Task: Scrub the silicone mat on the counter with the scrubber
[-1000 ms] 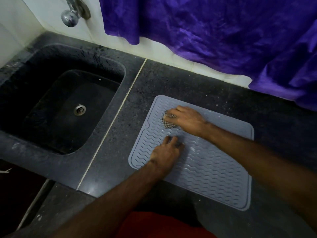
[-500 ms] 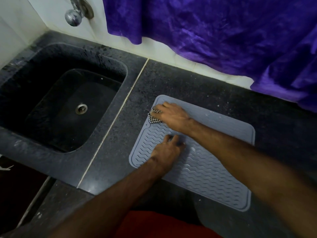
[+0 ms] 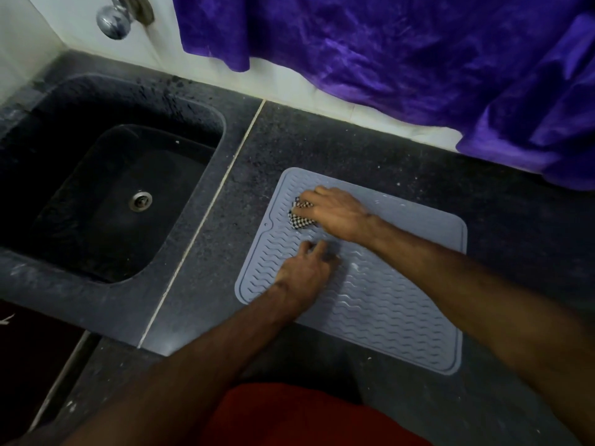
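The scrubber [image 3: 301, 217] is clamped under the right hand [image 3: 335, 214] at the mat's [image 3: 386, 310] far left corner; the left hand [image 3: 306, 275] is spread flat, pinning the mat on the counter [image 3: 322, 140]. Most ridges seem left. Nothing is blocked; the sink [image 3: 106, 194] lies well left.

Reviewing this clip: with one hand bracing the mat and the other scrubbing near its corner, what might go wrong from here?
1. The right hand works the scrubber near the far left corner of the silicone mat; a stroke may run off onto the counter.
2. Only the left hand pins the mat, so its unheld right side may bunch or slide.
3. Most of the mat lies outside the scrubbed corner and may be missed.
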Motion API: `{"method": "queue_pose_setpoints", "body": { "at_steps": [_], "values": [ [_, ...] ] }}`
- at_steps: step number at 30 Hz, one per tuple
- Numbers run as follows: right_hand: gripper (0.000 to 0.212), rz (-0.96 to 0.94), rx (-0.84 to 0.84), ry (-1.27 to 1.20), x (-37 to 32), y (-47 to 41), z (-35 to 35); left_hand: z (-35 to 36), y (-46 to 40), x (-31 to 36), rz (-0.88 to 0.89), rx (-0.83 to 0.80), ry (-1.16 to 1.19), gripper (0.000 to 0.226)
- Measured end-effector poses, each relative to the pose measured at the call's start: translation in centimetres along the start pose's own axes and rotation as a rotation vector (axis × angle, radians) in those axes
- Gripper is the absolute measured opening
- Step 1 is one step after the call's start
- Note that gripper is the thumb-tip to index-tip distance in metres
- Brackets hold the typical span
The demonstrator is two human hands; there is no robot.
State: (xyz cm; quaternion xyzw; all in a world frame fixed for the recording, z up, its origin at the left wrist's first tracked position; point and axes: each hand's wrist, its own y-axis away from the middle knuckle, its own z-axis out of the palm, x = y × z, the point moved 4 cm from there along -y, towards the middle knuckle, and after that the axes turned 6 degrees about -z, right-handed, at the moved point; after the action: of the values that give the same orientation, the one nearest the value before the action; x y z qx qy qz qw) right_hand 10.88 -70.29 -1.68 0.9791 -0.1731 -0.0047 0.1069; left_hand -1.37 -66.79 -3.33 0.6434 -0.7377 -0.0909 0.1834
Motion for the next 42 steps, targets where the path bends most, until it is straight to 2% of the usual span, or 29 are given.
{"method": "queue_pose_setpoints", "body": {
  "at_steps": [5,8,12,15,19,22,25,29,32,34,38,40,42],
  "values": [
    [0.048,-0.026,0.094,0.034,2.3,7.0,1.6,0.1,-0.1,-0.1,-0.003,0.004,-0.01,0.062],
    [0.05,-0.054,-0.002,0.06,3.5,10.1,2.2,0.1,-0.1,-0.1,0.002,-0.004,-0.01,0.061],
    [0.05,0.021,0.07,-0.017,3.0,8.0,1.0,-0.1,-0.2,0.1,-0.012,-0.029,-0.009,0.059],
    [0.045,0.012,0.059,-0.034,0.9,6.0,1.3,-0.2,-0.2,0.2,-0.022,-0.025,-0.017,0.058],
    [0.052,-0.033,0.115,-0.026,2.2,10.5,2.6,-0.3,-0.1,0.1,-0.005,-0.025,0.002,0.055],
    [0.058,-0.027,0.049,0.013,4.1,14.9,3.1,-0.3,-0.2,0.1,0.005,-0.03,-0.009,0.057],
    [0.056,0.062,-0.028,-0.01,4.6,15.3,2.5,-0.2,-0.1,0.2,-0.002,-0.029,-0.034,0.057],
    [0.052,0.109,0.117,-0.111,2.7,11.2,1.7,-0.4,-0.1,0.3,-0.005,-0.038,-0.037,0.058],
    [0.044,0.082,0.078,-0.127,1.0,9.8,2.5,-0.5,-0.1,0.4,-0.013,-0.031,-0.031,0.056],
    [0.049,0.04,0.12,-0.1,1.5,11.7,3.2,-0.4,-0.1,0.3,-0.012,-0.033,-0.031,0.056],
    [0.059,0.054,0.02,-0.074,4.1,17.1,4.0,-0.4,-0.2,0.3,-0.016,-0.036,-0.034,0.057],
    [0.055,0.078,-0.043,-0.062,4.5,17.4,3.5,-0.4,-0.2,0.4,-0.018,-0.038,-0.04,0.058],
    [0.05,0.103,0.003,-0.086,4.3,15.9,2.7,-0.5,-0.1,0.5,-0.016,-0.04,-0.04,0.058]
  ]
}}
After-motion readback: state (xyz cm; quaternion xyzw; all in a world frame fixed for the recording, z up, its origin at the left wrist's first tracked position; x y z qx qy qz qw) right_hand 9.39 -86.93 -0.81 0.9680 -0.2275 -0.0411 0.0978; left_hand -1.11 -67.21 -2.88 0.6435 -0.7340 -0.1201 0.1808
